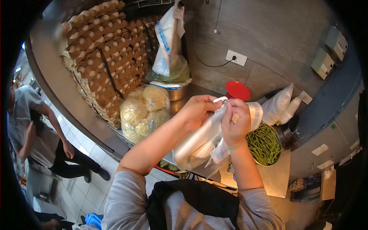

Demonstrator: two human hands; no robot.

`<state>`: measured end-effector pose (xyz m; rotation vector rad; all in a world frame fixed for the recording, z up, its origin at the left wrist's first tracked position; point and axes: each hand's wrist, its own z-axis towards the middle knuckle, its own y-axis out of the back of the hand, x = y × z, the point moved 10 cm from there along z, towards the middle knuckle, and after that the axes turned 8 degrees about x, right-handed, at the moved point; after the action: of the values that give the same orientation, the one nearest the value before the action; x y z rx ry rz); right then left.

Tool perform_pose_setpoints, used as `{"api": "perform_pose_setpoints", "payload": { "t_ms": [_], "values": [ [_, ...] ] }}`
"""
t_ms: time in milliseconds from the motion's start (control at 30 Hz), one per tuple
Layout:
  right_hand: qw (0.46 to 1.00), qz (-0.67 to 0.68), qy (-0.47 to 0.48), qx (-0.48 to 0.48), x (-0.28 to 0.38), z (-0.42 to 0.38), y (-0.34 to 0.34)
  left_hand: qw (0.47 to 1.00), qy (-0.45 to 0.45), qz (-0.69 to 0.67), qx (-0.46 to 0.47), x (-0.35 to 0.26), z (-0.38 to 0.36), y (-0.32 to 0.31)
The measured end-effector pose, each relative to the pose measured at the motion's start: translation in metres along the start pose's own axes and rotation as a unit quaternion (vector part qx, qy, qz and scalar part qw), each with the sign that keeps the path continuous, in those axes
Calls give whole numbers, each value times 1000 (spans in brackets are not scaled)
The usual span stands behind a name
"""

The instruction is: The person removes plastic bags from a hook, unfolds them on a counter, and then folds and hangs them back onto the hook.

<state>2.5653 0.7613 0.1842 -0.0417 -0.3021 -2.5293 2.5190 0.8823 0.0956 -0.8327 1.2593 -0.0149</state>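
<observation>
Both hands meet over the counter, in the middle of the head view. My left hand pinches the top of a whitish plastic bag, which hangs down below it. Close beside it on the right, my right hand has its fingers closed at the same gathered top, near a small ring-like shiny thing. Right behind the hands lies a red round lid or plate. A large bowl of green beans sits to the right of my right hand.
Stacked egg trays fill the back left, beside clear bags of yellowish noodles. A white and blue bag stands over a metal pot. White bags lean at the right. Another person stands on the tiled floor at left.
</observation>
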Motion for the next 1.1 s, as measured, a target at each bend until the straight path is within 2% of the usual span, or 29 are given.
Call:
{"api": "perform_pose_setpoints", "payload": {
  "t_ms": [133,367,500,667,867,1100],
  "values": [
    [999,-17,-11,36,-1,-7,-13,1000,-17,-10,-3,2,-1,11],
    [1000,9,-9,23,6,-19,-27,998,-33,-18,-52,0,-18,31],
    [999,36,-6,23,10,-19,-37,997,-38,-54,-41,-5,-34,26],
    [997,30,65,39,45,-4,-48,992,-58,-91,-60,-12,-55,31],
    [993,70,76,61,58,-2,-59,985,-92,-126,-66,-20,-73,38],
    [989,113,51,81,56,-10,-68,987,-121,-54,-92,-29,-82,50]
  ]
}}
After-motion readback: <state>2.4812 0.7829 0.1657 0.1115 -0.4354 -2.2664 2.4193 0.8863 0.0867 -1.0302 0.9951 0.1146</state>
